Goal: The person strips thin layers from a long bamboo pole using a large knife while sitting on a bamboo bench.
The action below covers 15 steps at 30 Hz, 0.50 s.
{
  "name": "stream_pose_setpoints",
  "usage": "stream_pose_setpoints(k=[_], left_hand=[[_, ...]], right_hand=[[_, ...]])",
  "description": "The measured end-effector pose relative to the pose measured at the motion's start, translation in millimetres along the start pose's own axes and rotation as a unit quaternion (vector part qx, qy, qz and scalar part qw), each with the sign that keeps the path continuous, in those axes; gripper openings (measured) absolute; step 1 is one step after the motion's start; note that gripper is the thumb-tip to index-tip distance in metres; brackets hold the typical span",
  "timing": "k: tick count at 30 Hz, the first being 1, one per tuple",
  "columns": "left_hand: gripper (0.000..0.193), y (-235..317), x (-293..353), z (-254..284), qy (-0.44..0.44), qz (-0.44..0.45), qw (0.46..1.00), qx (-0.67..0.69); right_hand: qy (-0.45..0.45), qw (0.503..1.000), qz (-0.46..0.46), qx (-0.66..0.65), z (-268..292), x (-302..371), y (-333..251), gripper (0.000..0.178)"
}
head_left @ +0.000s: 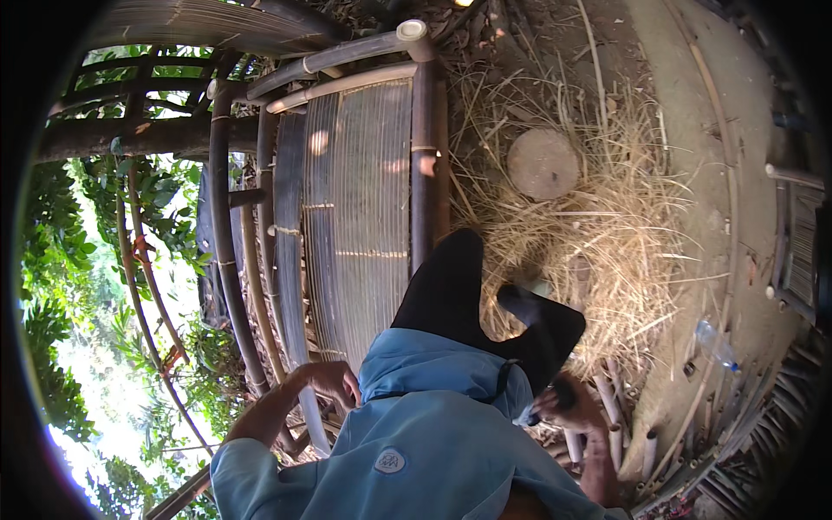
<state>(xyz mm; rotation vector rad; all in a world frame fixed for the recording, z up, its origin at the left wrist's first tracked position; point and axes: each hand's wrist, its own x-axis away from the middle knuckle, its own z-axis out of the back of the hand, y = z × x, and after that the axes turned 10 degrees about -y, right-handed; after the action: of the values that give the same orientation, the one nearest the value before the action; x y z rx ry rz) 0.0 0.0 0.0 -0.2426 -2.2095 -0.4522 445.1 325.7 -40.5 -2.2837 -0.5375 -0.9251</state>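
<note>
At my left hip, my left hand [333, 381] rests against the side of my light blue shirt [425, 442]. Its fingers bend down and are partly hidden, so I cannot tell what they hold. On the other side, my right hand [574, 409] is closed near my right hip around a dark, round-ended object [563, 394] whose kind is unclear. A dark strap [504, 379] shows at my waist beside it. My legs, in black trousers [442, 290], are bent as I sit at the near end of a slatted bamboo bench [373, 173].
Dry straw [624, 234] covers the ground ahead to the right, around a round wooden block [543, 164]. Cut bamboo pieces [611, 416] stand near my right hand. A plastic bottle [715, 345] lies farther right. Bamboo railings [227, 234] and leafy plants [65, 303] border the left.
</note>
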Motion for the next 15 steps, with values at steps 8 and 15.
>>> stream_pose_setpoints(k=[8, 15], left_hand=[[0.033, -167.4, -95.0, 145.6, 0.547, -0.095, 0.829, 0.065], [0.015, -235.7, -107.3, 176.4, 0.776, -0.002, 0.626, 0.08]], right_hand=[[0.179, 0.937, 0.247, 0.169, 94.5, -158.7, -107.7, 0.045], [0.166, 0.923, 0.308, 0.16, 49.5, -266.9, -102.8, 0.045]])
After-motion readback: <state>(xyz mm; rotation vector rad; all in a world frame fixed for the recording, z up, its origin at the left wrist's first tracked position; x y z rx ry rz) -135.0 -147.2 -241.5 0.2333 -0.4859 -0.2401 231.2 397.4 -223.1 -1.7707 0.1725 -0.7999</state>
